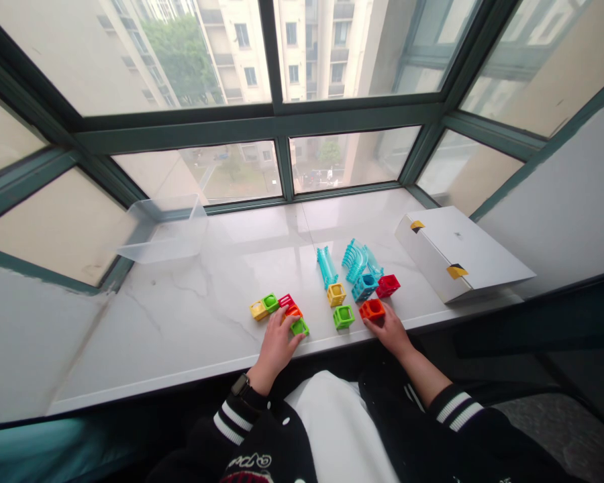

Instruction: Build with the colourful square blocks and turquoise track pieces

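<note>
A marble window sill runs beneath a green-framed window, with bright plastic building pieces lying loose near its front edge, right of centre. All of them sit on the marble, well apart from a clear plastic tub at the back left corner of the sill. A white cardboard box with yellow-and-black tape lies at the right end.

The left hand, a watch on its wrist, rests at the front edge with its fingers curled downward. They are over a small cluster: a yellow cube against a green cube, then a red cube, an orange piece and a second green cube nearest the hand. Whether those fingers pinch anything, I cannot tell.

The right hand lies slightly curled, its fingertips at the near side of an orange-red cube — touching it, though a firm grip cannot be confirmed. Just behind are a yellow open cube, a green open cube, a blue cube and a red open cube. Farther back lie three ribbed turquoise curved pieces. Both forearms reach forward from black sleeves with white stripes.
</note>
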